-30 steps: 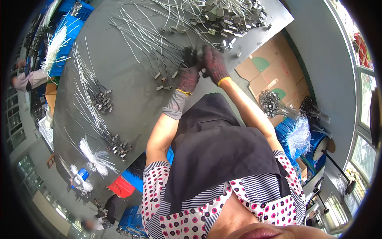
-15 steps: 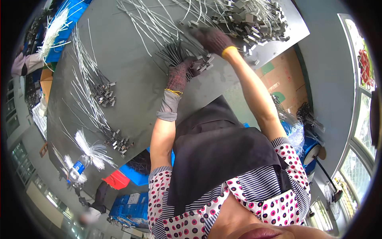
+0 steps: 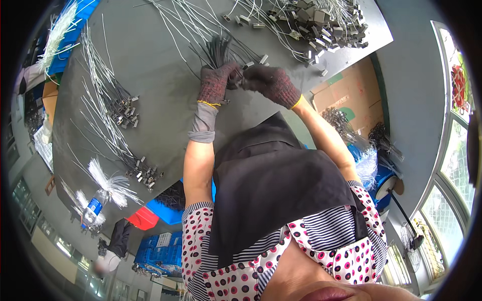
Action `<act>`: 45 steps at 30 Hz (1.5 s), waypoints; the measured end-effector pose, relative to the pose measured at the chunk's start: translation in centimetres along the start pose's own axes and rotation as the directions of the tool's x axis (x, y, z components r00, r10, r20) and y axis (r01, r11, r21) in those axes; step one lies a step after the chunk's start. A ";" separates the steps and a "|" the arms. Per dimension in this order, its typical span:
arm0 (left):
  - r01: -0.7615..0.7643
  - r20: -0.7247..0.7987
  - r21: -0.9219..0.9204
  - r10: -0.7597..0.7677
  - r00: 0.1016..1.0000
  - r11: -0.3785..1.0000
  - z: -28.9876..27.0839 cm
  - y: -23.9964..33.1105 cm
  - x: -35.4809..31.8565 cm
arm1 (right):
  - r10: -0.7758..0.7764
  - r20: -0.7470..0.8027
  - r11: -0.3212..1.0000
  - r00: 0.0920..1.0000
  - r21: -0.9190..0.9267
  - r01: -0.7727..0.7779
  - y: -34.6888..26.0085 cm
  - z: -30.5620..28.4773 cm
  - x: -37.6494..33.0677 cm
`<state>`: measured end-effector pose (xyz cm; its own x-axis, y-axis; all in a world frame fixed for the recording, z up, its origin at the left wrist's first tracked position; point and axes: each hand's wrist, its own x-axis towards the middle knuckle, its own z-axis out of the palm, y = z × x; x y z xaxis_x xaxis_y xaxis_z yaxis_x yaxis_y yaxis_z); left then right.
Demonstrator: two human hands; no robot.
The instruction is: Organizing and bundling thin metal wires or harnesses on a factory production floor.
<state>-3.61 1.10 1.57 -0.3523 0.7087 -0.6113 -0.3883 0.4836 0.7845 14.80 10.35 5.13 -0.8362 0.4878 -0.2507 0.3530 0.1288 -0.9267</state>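
My left hand (image 3: pixel 215 85), in a dark knitted glove, is closed round a bundle of wires (image 3: pixel 216 52) with black sleeves and pale strands fanning away to the far side. Close beside it, my gloved right hand (image 3: pixel 271 85) has its fingers curled in at the bundle's near end. Motion blurs those fingertips, and what they hold, if anything, cannot be made out. Just beyond the hands, single wires end in small metal connectors (image 3: pixel 248 65). At the far right of the table lies a large heap of such wires and connectors (image 3: pixel 326 30).
The grey table (image 3: pixel 155 90) bears two more wire bundles at left, one farther (image 3: pixel 123 110) and one nearer (image 3: pixel 144 173). A bottle (image 3: pixel 93 210) stands by white strands at the left edge. Blue bins (image 3: pixel 168 213) and a cardboard sheet (image 3: pixel 359 90) flank me. Another person's sleeve shows far left.
My right hand has come from the heap at the far right toward me, up against my left hand. My left hand keeps the bundle, shifted slightly left.
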 end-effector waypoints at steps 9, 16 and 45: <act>-0.375 -0.068 0.487 0.463 0.884 0.788 -2.5 -3.9 1.0 | -0.033 -0.370 0.980 0.928 -0.195 -0.043 1.7 -2.4 6.9; 0.068 0.069 -0.704 -0.026 0.997 0.707 -4.2 -0.5 -2.6 | 0.189 -0.557 0.697 0.809 -0.504 -0.510 1.3 -6.1 14.6; 0.242 0.408 -0.653 0.064 0.911 0.718 12.4 -8.9 5.9 | 0.663 -0.219 0.711 0.716 0.482 -0.511 9.1 3.9 -33.2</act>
<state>8.37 7.34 -7.72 0.0017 0.8861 -0.4634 -0.9200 0.1831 0.3466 44.19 -8.04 3.94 -0.2727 0.6239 -0.7324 0.4759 -0.5741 -0.6663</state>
